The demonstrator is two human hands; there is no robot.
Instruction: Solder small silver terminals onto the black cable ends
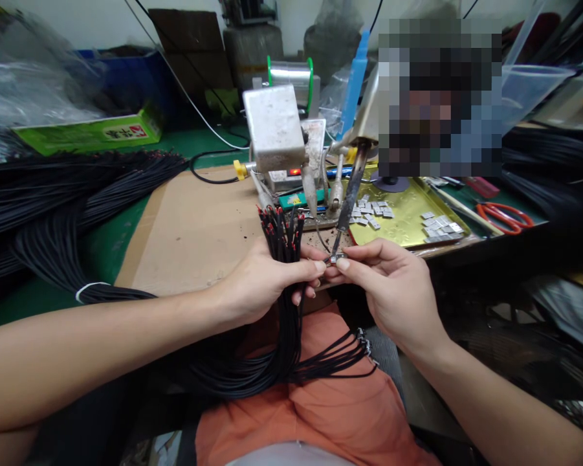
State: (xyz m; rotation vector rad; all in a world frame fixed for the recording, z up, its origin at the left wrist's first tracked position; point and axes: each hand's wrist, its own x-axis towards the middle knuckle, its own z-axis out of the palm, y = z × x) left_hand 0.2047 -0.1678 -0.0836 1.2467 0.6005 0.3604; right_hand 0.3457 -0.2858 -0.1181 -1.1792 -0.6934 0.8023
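Observation:
My left hand (266, 281) is closed around a bundle of black cables (290, 323), whose stripped ends with red wires stand up above the thumb. Between its thumb and forefinger the tip of one cable seems to be pinched. Facing it, my right hand (400, 285) pinches a small metal connector (337, 257) between thumb and fingertips. The tip of a soldering iron (353, 188), fixed in a stand, comes down at the connector; whether it touches cannot be made out. Over my lap the cables curve to the right, with metal pieces (363, 343) on their far ends.
A gold tray (407, 230) holds several small metal connectors. Near it lie orange-handled scissors (507, 217). Behind the metal fixture (274, 126) stands a solder spool (291, 77). More black cables (53, 220) cover the left side, beside cardboard (189, 226). A person sits opposite.

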